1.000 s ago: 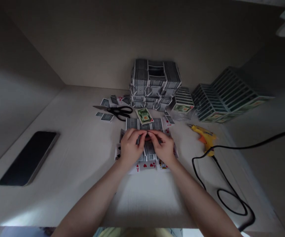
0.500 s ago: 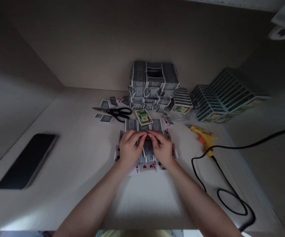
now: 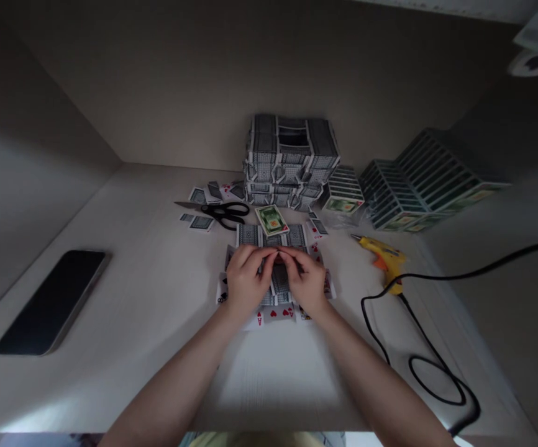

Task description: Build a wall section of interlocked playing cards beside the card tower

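from the head view, the left hand [image 3: 248, 279] and right hand [image 3: 305, 280] pinch together, fingers closed on playing cards [image 3: 281, 280] spread flat on the pale table [image 3: 157, 323]. beyond them stands a stacked block of cards [image 3: 292, 161], with scissors [image 3: 225, 212] to its left and a yellow glue gun [image 3: 383, 257] to its right.

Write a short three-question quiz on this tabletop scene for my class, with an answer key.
1. True or false: the yellow hot glue gun lies to the right of the right hand.
2. Which tool lies among the loose playing cards? A) black-handled scissors B) a stapler C) a tape measure
3. What flat dark device lies at the far left of the view?

Key: 1 true; 2 A; 3 a smartphone.
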The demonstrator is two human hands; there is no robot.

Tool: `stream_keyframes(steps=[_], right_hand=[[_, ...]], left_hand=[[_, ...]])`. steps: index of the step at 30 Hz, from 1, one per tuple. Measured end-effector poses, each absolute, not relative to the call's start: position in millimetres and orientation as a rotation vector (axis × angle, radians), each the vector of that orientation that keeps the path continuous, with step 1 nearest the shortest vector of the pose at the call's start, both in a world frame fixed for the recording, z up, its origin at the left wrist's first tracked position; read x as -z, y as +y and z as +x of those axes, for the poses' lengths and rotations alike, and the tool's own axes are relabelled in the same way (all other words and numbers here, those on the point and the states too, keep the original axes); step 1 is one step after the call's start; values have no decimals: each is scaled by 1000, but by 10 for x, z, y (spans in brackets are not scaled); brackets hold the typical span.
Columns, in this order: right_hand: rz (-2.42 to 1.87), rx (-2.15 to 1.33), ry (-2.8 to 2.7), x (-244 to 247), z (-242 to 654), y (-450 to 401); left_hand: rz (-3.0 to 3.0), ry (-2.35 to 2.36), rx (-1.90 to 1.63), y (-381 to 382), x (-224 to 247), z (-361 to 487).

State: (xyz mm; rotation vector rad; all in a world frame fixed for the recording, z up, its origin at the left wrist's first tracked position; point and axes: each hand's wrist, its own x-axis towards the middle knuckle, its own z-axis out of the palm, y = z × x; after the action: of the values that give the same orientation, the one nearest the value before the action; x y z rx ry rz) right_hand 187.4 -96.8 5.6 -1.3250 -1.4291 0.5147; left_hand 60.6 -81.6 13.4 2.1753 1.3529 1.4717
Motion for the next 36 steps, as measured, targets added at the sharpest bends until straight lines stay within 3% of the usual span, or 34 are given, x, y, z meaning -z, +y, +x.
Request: stream_keyframes(steps=[5, 20, 36], right_hand=[[-1299, -597, -1371, -15, 1882, -964], [-1291, -361, -1493, -62, 1863, -996], [-1296, -508, -1333, 1, 1908, -928]], left_hand=[[2107, 1382, -1466, -813, -127, 613], [2093, 1385, -1479, -819, -141, 619], [1880, 1422, -1494, -774, -132, 627]])
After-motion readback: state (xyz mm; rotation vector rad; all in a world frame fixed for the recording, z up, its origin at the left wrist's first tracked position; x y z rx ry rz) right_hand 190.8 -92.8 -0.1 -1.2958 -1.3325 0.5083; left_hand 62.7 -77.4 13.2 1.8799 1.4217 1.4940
